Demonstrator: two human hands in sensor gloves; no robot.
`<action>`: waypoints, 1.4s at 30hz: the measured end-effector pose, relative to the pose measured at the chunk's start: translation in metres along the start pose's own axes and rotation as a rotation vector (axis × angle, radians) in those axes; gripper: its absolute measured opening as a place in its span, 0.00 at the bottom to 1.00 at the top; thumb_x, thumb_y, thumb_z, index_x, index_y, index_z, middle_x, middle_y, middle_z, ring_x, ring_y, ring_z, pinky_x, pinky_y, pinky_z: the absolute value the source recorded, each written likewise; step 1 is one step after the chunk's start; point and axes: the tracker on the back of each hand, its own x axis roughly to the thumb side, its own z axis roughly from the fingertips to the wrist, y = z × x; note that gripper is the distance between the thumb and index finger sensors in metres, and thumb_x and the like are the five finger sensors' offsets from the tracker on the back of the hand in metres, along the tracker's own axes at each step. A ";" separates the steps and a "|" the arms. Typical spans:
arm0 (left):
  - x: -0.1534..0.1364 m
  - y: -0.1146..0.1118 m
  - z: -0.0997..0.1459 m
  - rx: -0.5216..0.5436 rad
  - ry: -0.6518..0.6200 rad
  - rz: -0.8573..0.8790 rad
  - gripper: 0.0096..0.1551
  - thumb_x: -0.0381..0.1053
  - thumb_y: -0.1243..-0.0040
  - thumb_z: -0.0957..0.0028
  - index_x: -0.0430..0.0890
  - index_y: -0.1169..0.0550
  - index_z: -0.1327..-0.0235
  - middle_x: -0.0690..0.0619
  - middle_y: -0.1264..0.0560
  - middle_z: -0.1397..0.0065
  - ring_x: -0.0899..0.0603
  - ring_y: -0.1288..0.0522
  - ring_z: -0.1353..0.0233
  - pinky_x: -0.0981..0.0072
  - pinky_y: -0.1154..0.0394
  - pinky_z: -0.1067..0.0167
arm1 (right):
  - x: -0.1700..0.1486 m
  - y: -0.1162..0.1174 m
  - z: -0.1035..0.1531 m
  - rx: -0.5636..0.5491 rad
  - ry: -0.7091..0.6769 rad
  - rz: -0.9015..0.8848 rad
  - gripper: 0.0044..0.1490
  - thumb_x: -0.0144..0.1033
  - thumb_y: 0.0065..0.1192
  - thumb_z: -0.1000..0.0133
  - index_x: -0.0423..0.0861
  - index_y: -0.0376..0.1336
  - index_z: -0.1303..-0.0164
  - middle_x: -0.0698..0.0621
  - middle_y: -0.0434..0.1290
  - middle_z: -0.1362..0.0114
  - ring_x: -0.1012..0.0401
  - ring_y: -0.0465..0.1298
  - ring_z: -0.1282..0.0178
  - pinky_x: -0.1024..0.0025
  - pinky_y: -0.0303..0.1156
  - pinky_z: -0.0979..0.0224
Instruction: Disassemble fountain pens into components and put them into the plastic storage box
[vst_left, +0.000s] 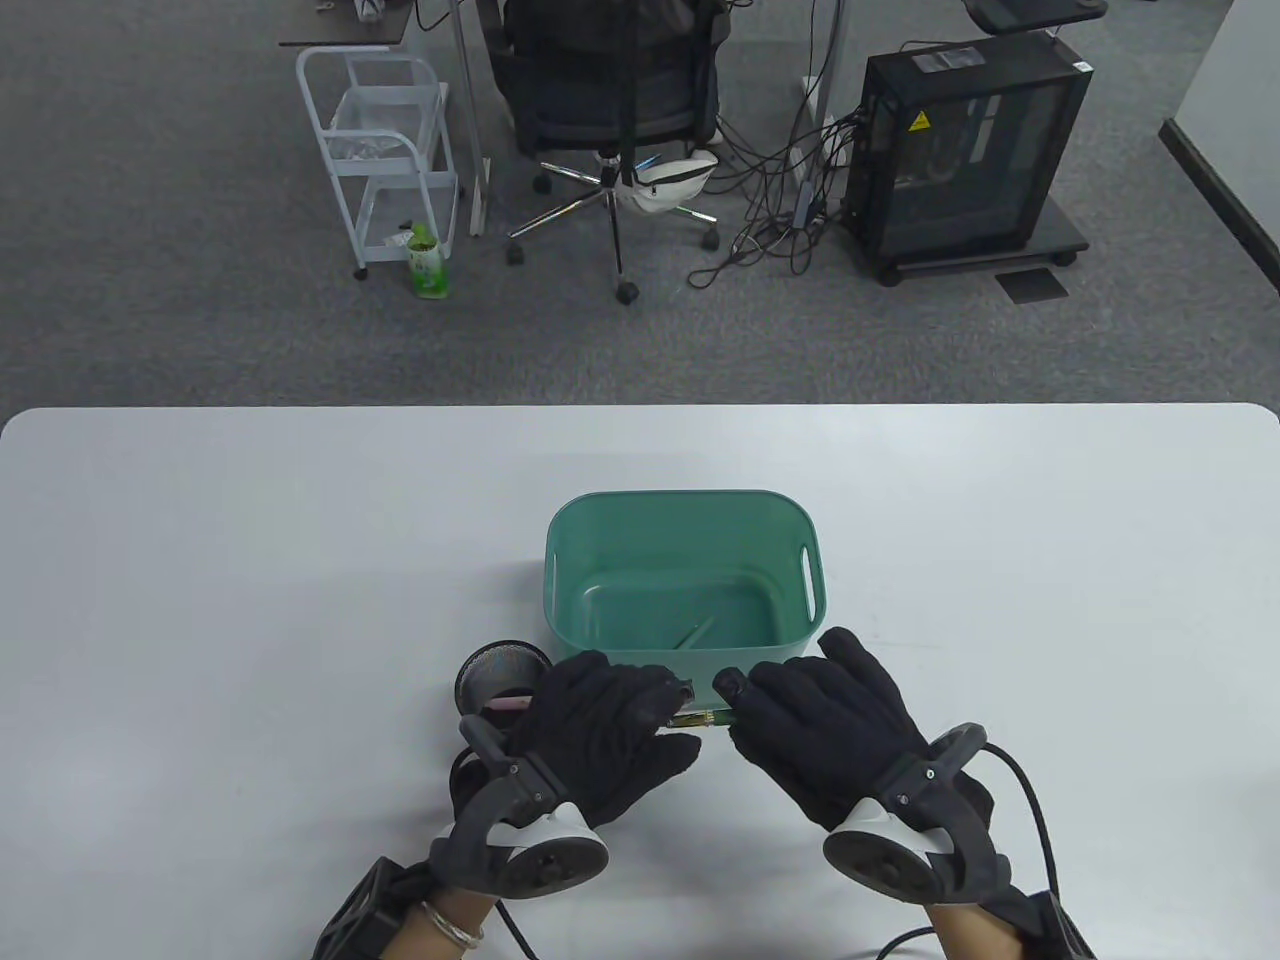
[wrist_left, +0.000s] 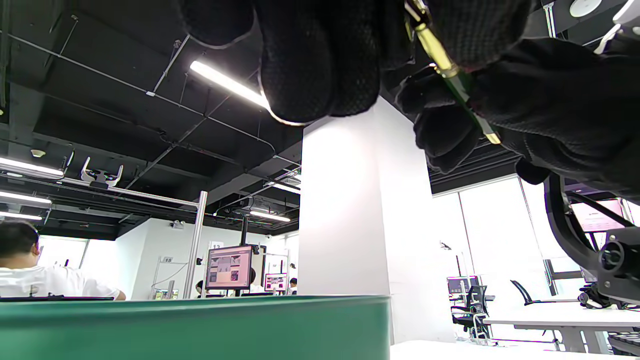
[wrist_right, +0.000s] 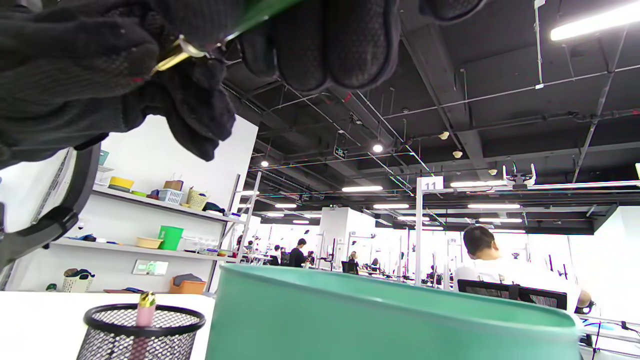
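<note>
Lower centre: left hand (vst_left: 600, 735) and right hand (vst_left: 825, 725) each clamp 1 end of a green fountain pen (vst_left: 700, 718), opposed for pulling apart, just below the storage box (vst_left: 684, 505).

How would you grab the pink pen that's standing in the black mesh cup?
Pinch the pink pen by its gold-tipped top end, coming straight down from above. It stands about upright in the black mesh cup, and only that end pokes over the rim, so the wall likely blocks a grab from the side. Both hands are busy with the green pen.
</note>
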 end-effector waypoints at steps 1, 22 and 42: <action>0.000 0.000 0.000 0.002 0.000 0.000 0.28 0.61 0.45 0.30 0.43 0.26 0.30 0.49 0.19 0.32 0.45 0.19 0.36 0.45 0.33 0.26 | 0.000 0.000 0.000 0.000 0.000 0.001 0.28 0.53 0.56 0.37 0.58 0.69 0.28 0.58 0.73 0.30 0.61 0.74 0.32 0.47 0.58 0.14; 0.000 -0.002 -0.001 0.001 -0.010 0.030 0.27 0.60 0.57 0.27 0.42 0.19 0.43 0.50 0.13 0.45 0.46 0.15 0.47 0.47 0.29 0.31 | 0.001 0.000 0.000 -0.001 -0.008 0.003 0.28 0.53 0.56 0.37 0.58 0.69 0.28 0.58 0.73 0.30 0.61 0.74 0.32 0.47 0.58 0.14; -0.004 -0.002 0.001 -0.002 -0.002 0.050 0.35 0.67 0.56 0.31 0.41 0.22 0.31 0.47 0.15 0.36 0.43 0.17 0.39 0.43 0.32 0.27 | 0.003 0.000 0.001 0.001 -0.012 0.007 0.28 0.53 0.56 0.37 0.58 0.69 0.28 0.58 0.73 0.30 0.61 0.74 0.32 0.47 0.58 0.14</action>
